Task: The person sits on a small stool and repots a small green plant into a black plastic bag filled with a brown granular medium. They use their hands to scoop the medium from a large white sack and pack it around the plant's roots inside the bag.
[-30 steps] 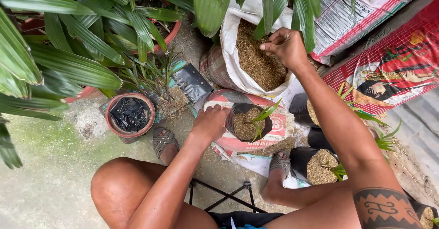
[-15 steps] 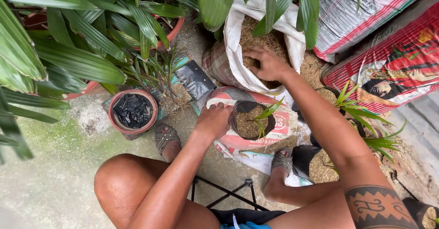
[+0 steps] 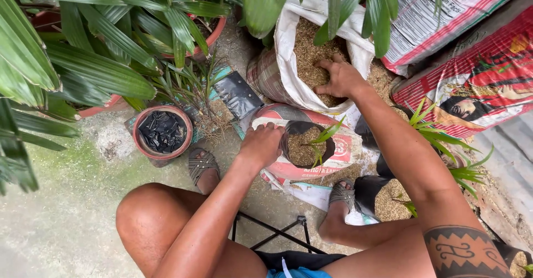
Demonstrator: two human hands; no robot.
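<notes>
Two hands work over potting stuff on the ground. The left hand (image 3: 262, 143) rests curled on the rim of a small black grow bag (image 3: 306, 144), fingers bent over its edge and gripping it; the bag stands upright on a flattened red and white sack (image 3: 338, 164) and holds brown husk and a green seedling (image 3: 325, 139). The right hand (image 3: 340, 78) reaches into a big white sack (image 3: 288, 61) just behind, palm down, fingers spread and sunk into the brown husk (image 3: 308, 50); whether it grasps any I cannot tell. To the left, near a sandalled foot (image 3: 202, 167), stands a clay pot (image 3: 162, 132) filled with black plastic. More black bags with husk (image 3: 383, 200) sit by the right leg, close to the other foot. Broad green leaves (image 3: 83, 61) hang over the upper left.
</notes>
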